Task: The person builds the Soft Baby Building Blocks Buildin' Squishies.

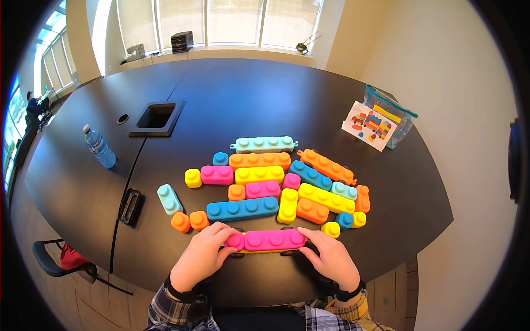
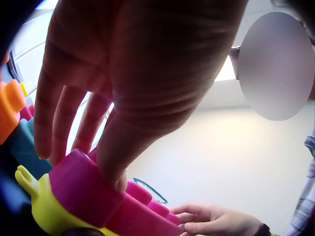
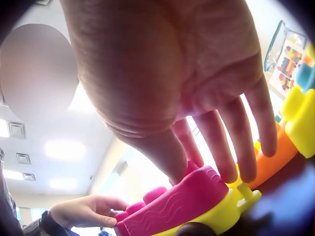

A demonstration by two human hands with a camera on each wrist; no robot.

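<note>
A yellow wheeled toy car base [image 3: 224, 211] lies at the table's near edge, with dark wheels and a hitch at each end. On top of it sit a small pink block [image 1: 234, 241] at the left and a long pink block [image 1: 273, 240] beside it, end to end. My left hand [image 1: 201, 254] pinches the small pink block between thumb and fingers. At the far right end, my right hand [image 1: 330, 256] pinches the long pink block, thumb on the near side and fingers behind. Both hands' other fingers extend past the blocks.
Just beyond lie several loose blocks, among them a long blue block [image 1: 243, 209] and an upright-lying yellow block [image 1: 287, 206]. Light-blue [image 1: 265, 144] and orange wheeled bases [image 1: 327, 166] lie behind. A picture card [image 1: 369, 126] leans on a clear bag; a water bottle [image 1: 100, 148] stands left.
</note>
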